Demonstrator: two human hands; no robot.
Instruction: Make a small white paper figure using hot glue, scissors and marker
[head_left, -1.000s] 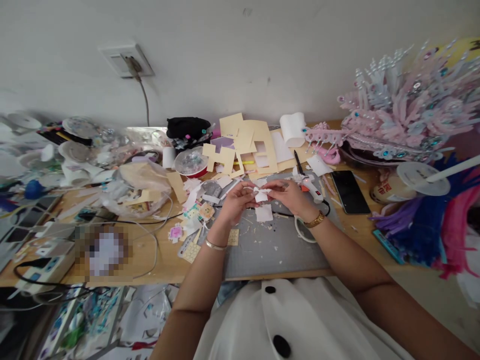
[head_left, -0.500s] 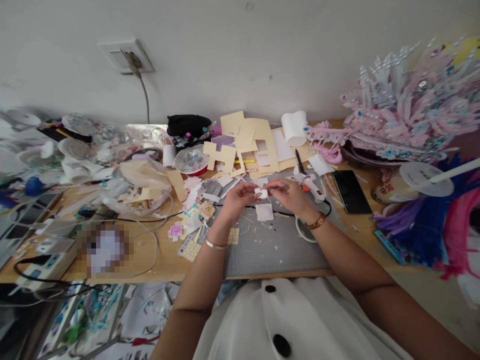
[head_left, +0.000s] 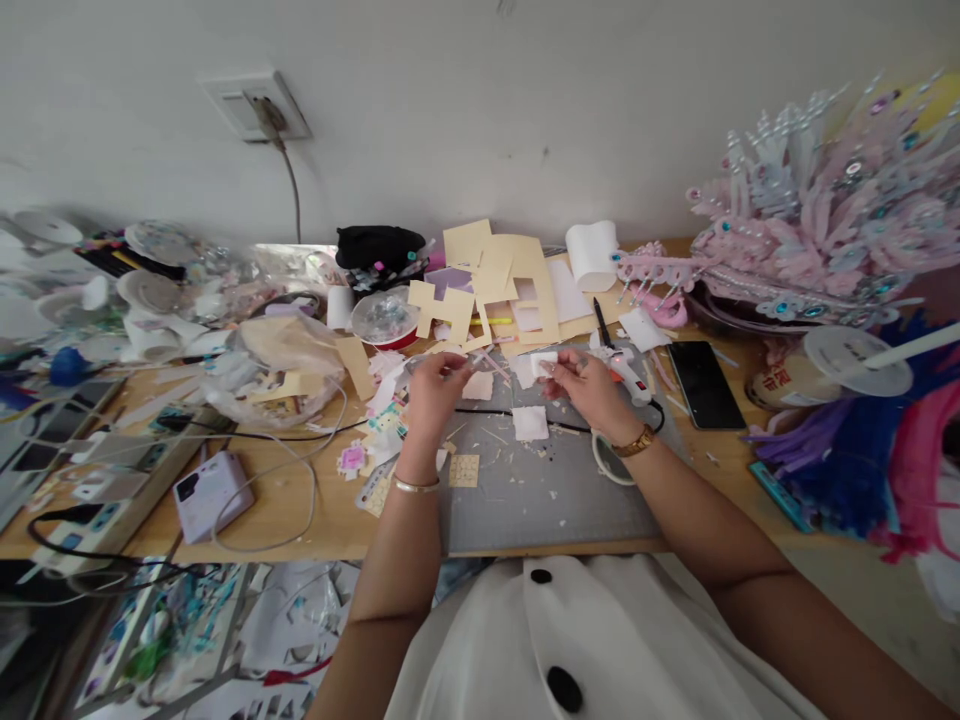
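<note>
My right hand (head_left: 589, 390) pinches a small white piece (head_left: 543, 362), perhaps paper or foam, above the grey cutting mat (head_left: 555, 515). My left hand (head_left: 436, 388) is off to the left, thumb and fingers drawn together; whatever is between them, if anything, is too small to make out. Below the hands a white square (head_left: 531, 423) lies on the mat among tiny scraps. Just right of my right hand rests a white glue gun (head_left: 634, 378). A roll of tape (head_left: 609, 462) is partly hidden beneath my right wrist.
Cut cream cardboard (head_left: 540, 280) is piled at the back. A phone (head_left: 705, 385) and a lidded cup with a straw (head_left: 847, 365) stand right, near pink jewelled headpieces (head_left: 817, 240). Left are a plastic bag (head_left: 277, 360), cables and a power strip (head_left: 124, 500).
My hands have moved apart. My left hand went left, away from the white piece, which stays in my right hand. The white square on the mat has not moved.
</note>
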